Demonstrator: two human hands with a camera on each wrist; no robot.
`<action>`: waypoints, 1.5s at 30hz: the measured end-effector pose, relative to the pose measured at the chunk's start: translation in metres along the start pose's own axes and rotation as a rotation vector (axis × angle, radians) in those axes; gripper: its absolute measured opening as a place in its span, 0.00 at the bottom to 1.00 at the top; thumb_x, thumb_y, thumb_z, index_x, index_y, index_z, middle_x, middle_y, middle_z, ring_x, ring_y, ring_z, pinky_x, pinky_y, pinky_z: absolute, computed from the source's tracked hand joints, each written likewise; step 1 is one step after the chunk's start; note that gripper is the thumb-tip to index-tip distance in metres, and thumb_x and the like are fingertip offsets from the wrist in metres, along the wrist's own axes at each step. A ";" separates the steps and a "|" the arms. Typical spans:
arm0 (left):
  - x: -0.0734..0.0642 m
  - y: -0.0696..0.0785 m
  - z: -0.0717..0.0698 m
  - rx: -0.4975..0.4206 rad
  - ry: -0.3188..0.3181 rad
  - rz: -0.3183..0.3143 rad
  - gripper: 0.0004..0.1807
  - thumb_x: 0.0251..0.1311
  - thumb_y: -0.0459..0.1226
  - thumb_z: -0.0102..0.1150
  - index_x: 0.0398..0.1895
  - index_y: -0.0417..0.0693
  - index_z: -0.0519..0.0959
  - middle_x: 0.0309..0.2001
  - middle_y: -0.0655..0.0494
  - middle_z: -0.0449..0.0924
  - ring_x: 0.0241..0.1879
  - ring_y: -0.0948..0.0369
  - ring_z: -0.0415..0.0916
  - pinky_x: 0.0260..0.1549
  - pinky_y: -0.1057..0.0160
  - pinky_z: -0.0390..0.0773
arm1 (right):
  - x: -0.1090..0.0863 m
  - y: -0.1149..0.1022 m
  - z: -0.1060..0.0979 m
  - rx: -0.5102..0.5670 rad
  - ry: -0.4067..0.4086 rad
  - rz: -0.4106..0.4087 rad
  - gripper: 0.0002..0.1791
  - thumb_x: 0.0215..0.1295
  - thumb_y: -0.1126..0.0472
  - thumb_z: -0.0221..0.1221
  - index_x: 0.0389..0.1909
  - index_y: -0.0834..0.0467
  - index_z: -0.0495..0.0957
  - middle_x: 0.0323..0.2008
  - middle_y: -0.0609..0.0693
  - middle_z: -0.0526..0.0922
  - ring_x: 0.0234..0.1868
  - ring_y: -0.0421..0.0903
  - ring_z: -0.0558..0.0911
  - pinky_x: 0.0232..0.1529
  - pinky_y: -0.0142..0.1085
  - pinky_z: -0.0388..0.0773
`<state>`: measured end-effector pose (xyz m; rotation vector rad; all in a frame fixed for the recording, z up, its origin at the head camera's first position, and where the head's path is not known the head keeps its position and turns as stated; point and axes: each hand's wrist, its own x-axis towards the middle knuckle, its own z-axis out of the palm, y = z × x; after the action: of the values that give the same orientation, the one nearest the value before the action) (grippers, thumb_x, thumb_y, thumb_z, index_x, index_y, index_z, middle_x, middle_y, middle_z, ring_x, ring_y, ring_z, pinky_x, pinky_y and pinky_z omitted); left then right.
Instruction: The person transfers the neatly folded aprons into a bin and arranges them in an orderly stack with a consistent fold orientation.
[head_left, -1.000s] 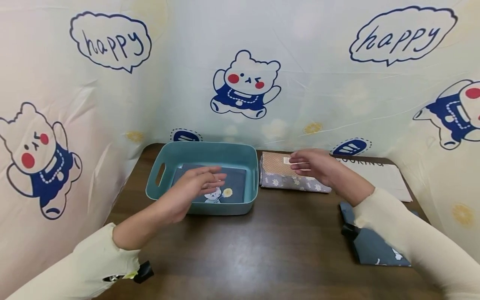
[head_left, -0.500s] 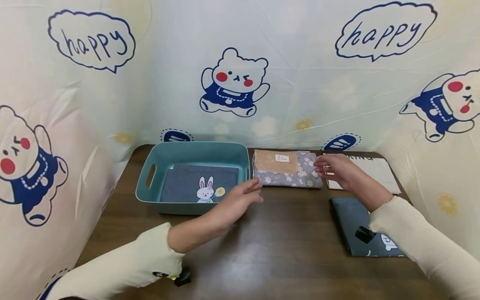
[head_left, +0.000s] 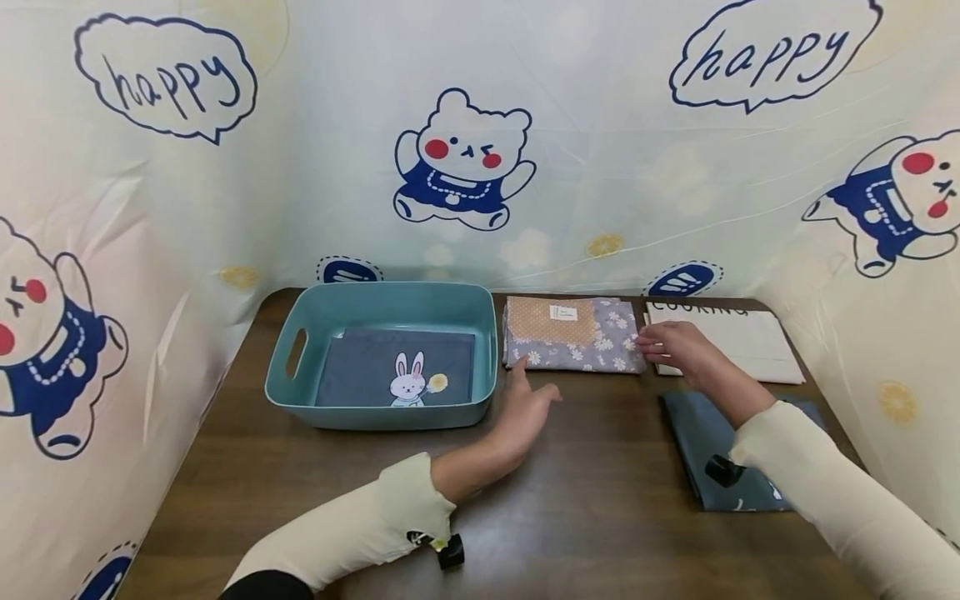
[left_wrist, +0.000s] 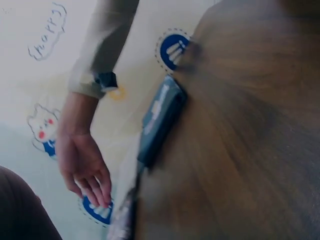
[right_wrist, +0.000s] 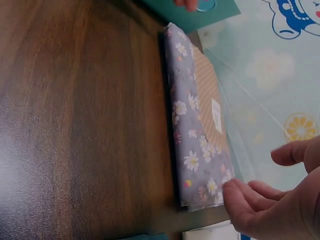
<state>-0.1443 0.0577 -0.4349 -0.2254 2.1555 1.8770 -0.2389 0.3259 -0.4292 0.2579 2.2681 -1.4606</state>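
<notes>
**Two hands at the flowered cloth, neither holding it**

Clock taken from the flowered cloth (head_left: pixel 573 333), 12 pointing away from the person. It lies folded flat near the table's far edge, label up, long side facing the person; folded so, it probably keeps its shape and offers two tidy ends.

Left hand (head_left: pixel 519 417) at 7 o'clock, by the near corner: grip wide, thumb spread from the fingers, nothing in it. Right hand (head_left: pixel 678 354) at 3, at the opposite end: grip wide too, thumb well apart from bent fingers, also without a load. Whether any fingertip touches cloth, cannot tell. Spacing looks suited to a hold at both ends.

Around: teal bin (head_left: pixel 375 418) just beside at 9, a rabbit cloth (head_left: pixel 360 367) flat on its floor. White cloth (head_left: pixel 731 346) at 3, dark cloth (head_left: pixel 697 450) at 4, partly hidden by the right sleeve (head_left: pixel 832 475). Printed sheet (head_left: pixel 600 150) behind at 12; table (head_left: pixel 585 500) shows bare wood at 6.

In the way: bin wall crowds the 9 end, white cloth narrows finger room at 3. Near side looks the easier approach.
</notes>
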 end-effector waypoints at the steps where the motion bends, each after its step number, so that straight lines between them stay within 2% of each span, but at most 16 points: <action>1: 0.003 -0.003 0.002 0.014 0.041 -0.006 0.51 0.51 0.35 0.56 0.81 0.38 0.49 0.81 0.40 0.51 0.80 0.46 0.49 0.76 0.44 0.56 | 0.002 0.001 0.000 -0.025 -0.002 0.002 0.30 0.81 0.56 0.43 0.70 0.76 0.60 0.58 0.59 0.80 0.48 0.35 0.82 0.58 0.32 0.80; 3: 0.008 -0.008 0.005 0.032 0.103 -0.019 0.52 0.50 0.35 0.56 0.81 0.39 0.49 0.81 0.40 0.49 0.80 0.46 0.48 0.76 0.44 0.56 | 0.006 0.002 0.001 -0.068 -0.008 0.015 0.31 0.82 0.55 0.41 0.73 0.75 0.57 0.67 0.67 0.72 0.55 0.41 0.79 0.61 0.33 0.79; 6: 0.018 -0.016 0.009 0.004 0.165 -0.012 0.52 0.50 0.35 0.55 0.82 0.41 0.48 0.82 0.41 0.48 0.81 0.48 0.47 0.76 0.46 0.55 | 0.012 0.003 0.004 -0.099 0.008 0.047 0.33 0.82 0.55 0.40 0.76 0.74 0.53 0.72 0.70 0.64 0.62 0.49 0.74 0.66 0.38 0.75; 9: 0.029 -0.025 0.014 -0.092 0.222 0.004 0.50 0.52 0.32 0.52 0.82 0.43 0.49 0.82 0.44 0.48 0.81 0.50 0.47 0.77 0.47 0.55 | 0.014 0.005 0.008 -0.112 0.039 0.097 0.33 0.82 0.55 0.41 0.76 0.73 0.52 0.72 0.69 0.63 0.65 0.54 0.70 0.70 0.46 0.70; 13: 0.041 -0.036 0.023 -0.193 0.336 0.017 0.45 0.54 0.29 0.48 0.81 0.46 0.54 0.82 0.47 0.51 0.80 0.53 0.49 0.77 0.48 0.56 | 0.014 0.006 0.011 -0.182 0.078 0.125 0.33 0.81 0.54 0.42 0.75 0.73 0.54 0.72 0.71 0.61 0.70 0.63 0.66 0.74 0.56 0.64; 16: 0.047 -0.037 0.029 -0.192 0.401 0.030 0.45 0.55 0.29 0.50 0.81 0.45 0.55 0.81 0.47 0.53 0.80 0.54 0.50 0.77 0.50 0.55 | 0.015 0.005 0.013 -0.204 0.090 0.126 0.33 0.81 0.54 0.42 0.75 0.74 0.53 0.75 0.74 0.57 0.75 0.68 0.62 0.75 0.60 0.60; 20: 0.054 -0.033 0.036 -0.153 0.446 0.068 0.46 0.53 0.31 0.54 0.79 0.37 0.54 0.79 0.41 0.55 0.80 0.51 0.51 0.78 0.49 0.53 | 0.021 0.007 0.013 -0.152 0.052 0.139 0.34 0.81 0.55 0.42 0.75 0.76 0.51 0.76 0.75 0.53 0.77 0.69 0.59 0.76 0.58 0.60; 22: 0.058 -0.031 0.039 -0.132 0.471 0.070 0.46 0.51 0.31 0.54 0.78 0.34 0.53 0.79 0.39 0.53 0.80 0.49 0.50 0.78 0.48 0.52 | 0.024 0.009 0.013 -0.151 0.035 0.145 0.35 0.81 0.55 0.42 0.75 0.76 0.51 0.76 0.75 0.53 0.77 0.68 0.59 0.75 0.58 0.61; 24: 0.059 -0.029 0.043 -0.084 0.500 0.043 0.46 0.49 0.33 0.53 0.76 0.33 0.56 0.77 0.38 0.54 0.78 0.47 0.50 0.77 0.46 0.53 | 0.024 0.011 0.013 -0.158 0.034 0.160 0.34 0.81 0.55 0.43 0.74 0.77 0.53 0.74 0.74 0.56 0.74 0.66 0.64 0.74 0.56 0.65; 26: 0.057 -0.028 0.045 -0.043 0.501 -0.007 0.46 0.49 0.33 0.55 0.76 0.33 0.57 0.76 0.37 0.53 0.77 0.45 0.50 0.76 0.45 0.53 | 0.021 0.012 0.012 -0.155 0.035 0.172 0.32 0.80 0.56 0.45 0.72 0.77 0.56 0.70 0.72 0.62 0.67 0.61 0.71 0.70 0.53 0.71; 28: 0.055 -0.029 0.049 0.007 0.504 -0.062 0.46 0.48 0.36 0.57 0.76 0.35 0.58 0.75 0.37 0.55 0.76 0.43 0.51 0.75 0.43 0.53 | 0.017 0.012 0.011 -0.148 0.036 0.181 0.30 0.79 0.57 0.46 0.69 0.78 0.61 0.63 0.68 0.68 0.57 0.54 0.75 0.61 0.46 0.78; 32: 0.057 -0.035 0.050 0.063 0.511 -0.137 0.48 0.49 0.38 0.59 0.78 0.39 0.57 0.75 0.39 0.56 0.74 0.42 0.52 0.72 0.39 0.54 | 0.014 0.013 0.008 -0.153 0.034 0.163 0.24 0.78 0.59 0.49 0.60 0.77 0.67 0.48 0.59 0.72 0.43 0.45 0.75 0.43 0.35 0.78; 37: 0.063 -0.037 0.048 0.063 0.531 -0.167 0.48 0.48 0.39 0.58 0.79 0.40 0.57 0.75 0.37 0.58 0.73 0.39 0.53 0.72 0.38 0.54 | 0.015 0.014 0.006 -0.168 0.029 0.163 0.30 0.77 0.60 0.49 0.66 0.82 0.60 0.54 0.65 0.69 0.50 0.51 0.73 0.44 0.35 0.75; 40: 0.064 -0.034 0.047 0.053 0.529 -0.182 0.43 0.51 0.39 0.57 0.75 0.37 0.62 0.72 0.34 0.61 0.72 0.37 0.53 0.71 0.37 0.54 | 0.017 0.016 0.004 -0.164 0.012 0.170 0.33 0.78 0.59 0.48 0.70 0.82 0.56 0.59 0.67 0.66 0.53 0.52 0.72 0.45 0.33 0.75; 43: 0.065 -0.032 0.044 0.049 0.522 -0.210 0.27 0.52 0.38 0.55 0.56 0.33 0.77 0.59 0.34 0.72 0.64 0.37 0.61 0.66 0.39 0.60 | 0.019 0.016 0.005 -0.156 0.005 0.167 0.32 0.79 0.59 0.47 0.71 0.80 0.56 0.59 0.67 0.69 0.50 0.50 0.75 0.43 0.33 0.77; 45: 0.066 -0.031 0.041 0.031 0.515 -0.226 0.17 0.52 0.37 0.53 0.40 0.35 0.81 0.48 0.38 0.76 0.55 0.40 0.65 0.58 0.43 0.64 | 0.019 0.013 0.005 -0.154 0.011 0.170 0.32 0.79 0.59 0.48 0.73 0.77 0.57 0.58 0.65 0.72 0.48 0.47 0.76 0.42 0.33 0.77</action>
<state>-0.1933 0.0979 -0.4894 -0.9971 2.3371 1.7940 -0.2497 0.3255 -0.4505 0.4009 2.2915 -1.1961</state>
